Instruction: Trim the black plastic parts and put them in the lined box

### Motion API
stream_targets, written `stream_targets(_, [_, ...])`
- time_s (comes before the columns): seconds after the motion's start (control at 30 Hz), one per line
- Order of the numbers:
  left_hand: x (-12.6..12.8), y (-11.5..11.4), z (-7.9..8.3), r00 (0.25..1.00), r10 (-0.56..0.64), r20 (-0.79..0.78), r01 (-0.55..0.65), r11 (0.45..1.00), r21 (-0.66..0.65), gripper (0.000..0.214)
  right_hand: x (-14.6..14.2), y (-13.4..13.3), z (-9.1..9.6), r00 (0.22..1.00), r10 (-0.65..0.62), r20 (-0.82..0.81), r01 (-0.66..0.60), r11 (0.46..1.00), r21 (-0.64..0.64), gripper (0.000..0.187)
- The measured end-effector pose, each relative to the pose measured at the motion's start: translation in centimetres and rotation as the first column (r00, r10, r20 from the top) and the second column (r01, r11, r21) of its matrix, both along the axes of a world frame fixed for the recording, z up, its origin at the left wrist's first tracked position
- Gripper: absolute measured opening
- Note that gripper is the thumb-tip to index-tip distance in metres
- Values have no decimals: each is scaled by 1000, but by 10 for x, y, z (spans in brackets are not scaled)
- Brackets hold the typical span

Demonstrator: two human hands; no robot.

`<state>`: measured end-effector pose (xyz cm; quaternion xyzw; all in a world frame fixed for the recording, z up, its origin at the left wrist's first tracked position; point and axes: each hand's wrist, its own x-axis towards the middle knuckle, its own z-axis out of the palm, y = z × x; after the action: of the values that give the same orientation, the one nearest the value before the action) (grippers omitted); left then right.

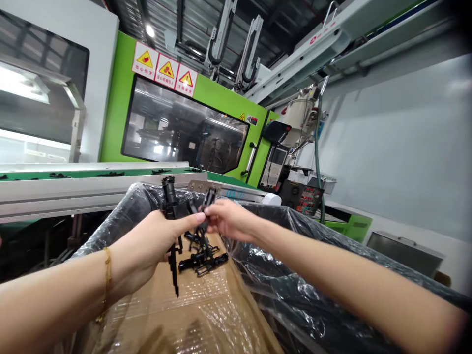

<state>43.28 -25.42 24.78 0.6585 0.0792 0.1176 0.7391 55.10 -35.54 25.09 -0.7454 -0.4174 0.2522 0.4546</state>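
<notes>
Gripping 1 black moulded part (170, 211), left hand (155, 243) clenched; right hand (226, 219) pinches its branch (209, 197). Twisting risks snapping pieces, dropping outside lined box (280, 275)

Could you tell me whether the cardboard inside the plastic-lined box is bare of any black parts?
No, a few black plastic parts lie on the cardboard just below the left hand and right hand.
</notes>
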Motion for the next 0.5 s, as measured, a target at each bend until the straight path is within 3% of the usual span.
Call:
stream_targets(0.1, [0, 0, 3, 1000, -1, 20, 2, 999, -32, 31, -12, 7, 36, 986, 114, -124, -102, 990, 100, 4])
stream_targets(0.17, [1, 1, 5, 998, 39, 53, -37, 998, -41, 28, -8, 11, 50, 978, 141, -152, -134, 990, 52, 6])
stream_targets(0.27, [0, 0, 8, 984, 152, 98, -149, 988, -29, 15, 21, 15, 48, 998, -40, -52, 33, 991, -128, 19])
stream_targets(0.33, [-2, -2, 10, 974, 196, 116, -194, 981, -23, 8, 46, 14, 27, 984, -179, 24, 178, 944, -276, 18])
stream_targets(0.37, [-3, -3, 11, 973, 198, 118, -197, 980, -23, 7, 56, 12, 10, 972, -229, 50, 231, 896, -380, 19])
stream_targets(0.5, [-5, -7, 12, 979, 169, 111, -167, 986, -30, 8, 71, -7, -75, 928, -352, 125, 347, 687, -639, 19])
